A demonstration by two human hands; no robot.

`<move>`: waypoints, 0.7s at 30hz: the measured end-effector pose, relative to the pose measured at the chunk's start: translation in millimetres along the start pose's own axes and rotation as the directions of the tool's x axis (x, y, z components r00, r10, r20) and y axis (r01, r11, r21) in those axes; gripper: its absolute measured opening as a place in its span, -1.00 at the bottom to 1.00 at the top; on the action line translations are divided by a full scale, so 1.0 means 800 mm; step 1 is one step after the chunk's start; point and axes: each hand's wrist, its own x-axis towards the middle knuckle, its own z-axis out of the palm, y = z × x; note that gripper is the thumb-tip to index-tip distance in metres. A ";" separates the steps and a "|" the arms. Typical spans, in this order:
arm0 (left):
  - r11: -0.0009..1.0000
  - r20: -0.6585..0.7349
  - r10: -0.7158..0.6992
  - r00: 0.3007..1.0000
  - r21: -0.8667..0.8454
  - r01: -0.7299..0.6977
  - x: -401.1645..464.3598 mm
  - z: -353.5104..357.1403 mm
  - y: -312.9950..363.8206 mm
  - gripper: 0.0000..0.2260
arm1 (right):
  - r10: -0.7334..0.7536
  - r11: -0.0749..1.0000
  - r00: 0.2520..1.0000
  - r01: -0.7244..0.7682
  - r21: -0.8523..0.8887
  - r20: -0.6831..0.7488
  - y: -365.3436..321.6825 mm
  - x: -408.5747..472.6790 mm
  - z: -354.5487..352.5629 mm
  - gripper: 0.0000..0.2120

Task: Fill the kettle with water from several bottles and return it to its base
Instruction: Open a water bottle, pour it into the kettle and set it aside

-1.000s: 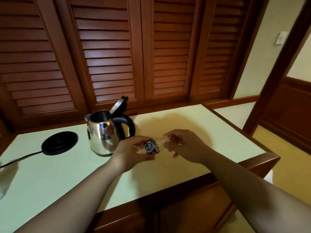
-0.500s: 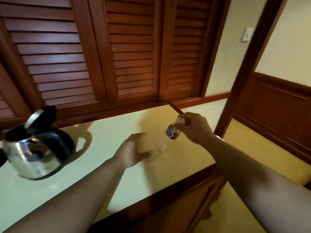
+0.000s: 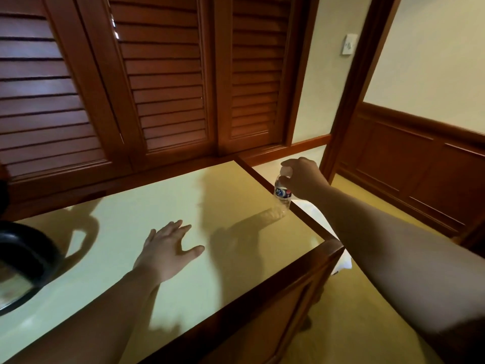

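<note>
A small clear plastic bottle (image 3: 282, 199) with a blue label stands upright at the right edge of the pale tabletop (image 3: 162, 185). My right hand (image 3: 301, 178) grips its neck and cap from above. My left hand (image 3: 168, 245) hovers flat over the middle of the table, fingers spread, holding nothing. Only the black handle and a sliver of the steel body of the kettle (image 3: 19, 261) show at the left edge. The kettle's base is out of view.
Brown louvred wooden doors (image 3: 162, 82) rise behind the table. The table has a raised wooden rim (image 3: 294, 211) along its right and front sides. Something white (image 3: 341, 264) lies beyond the right corner, above the yellow floor. A wooden door frame (image 3: 359, 82) stands at right.
My view has swung right, so the kettle slid almost off the left edge. My right hand carried the bottle rightward to the table's edge and stood it upright; my left hand let go and opened.
</note>
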 end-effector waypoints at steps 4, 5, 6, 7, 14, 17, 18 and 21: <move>0.997 -0.005 -0.009 1.000 -0.082 0.009 -0.003 -0.004 0.002 -0.27 | 0.002 0.999 0.999 -0.003 -0.041 -0.032 -0.019 -0.010 -0.006 -0.37; 0.992 -0.001 -0.016 1.000 -0.129 0.016 -0.005 -0.006 0.000 -0.28 | -0.021 0.994 0.998 0.015 -0.107 -0.052 -0.023 -0.017 -0.007 -0.33; 0.983 0.002 -0.023 1.000 -0.181 0.023 -0.007 -0.010 -0.003 -0.29 | -0.069 0.983 0.995 0.056 -0.173 -0.070 -0.029 -0.025 -0.006 -0.31; 0.975 0.004 -0.020 1.000 -0.221 0.021 -0.009 -0.012 -0.007 -0.30 | -0.138 0.970 0.987 0.116 -0.214 -0.087 -0.034 -0.035 -0.005 -0.32; 0.973 -0.068 -0.003 0.998 -0.229 -0.012 -0.085 -0.048 -0.063 -0.51 | -0.344 0.935 0.929 0.353 -0.043 0.140 -0.117 -0.143 0.085 -0.39; 0.979 -0.105 -0.034 0.994 -0.204 0.012 -0.136 -0.071 -0.104 -0.55 | -0.399 0.912 0.884 0.409 0.010 0.243 -0.166 -0.184 0.141 -0.40; 0.980 -0.123 -0.047 0.991 -0.200 0.022 -0.155 -0.080 -0.119 -0.55 | -0.408 0.909 0.871 0.416 0.030 0.274 -0.185 -0.197 0.158 -0.40; 0.977 -0.173 -0.106 0.979 -0.201 0.070 -0.215 -0.106 -0.166 -0.55 | -0.456 0.885 0.830 0.460 0.068 0.321 -0.246 -0.235 0.205 -0.41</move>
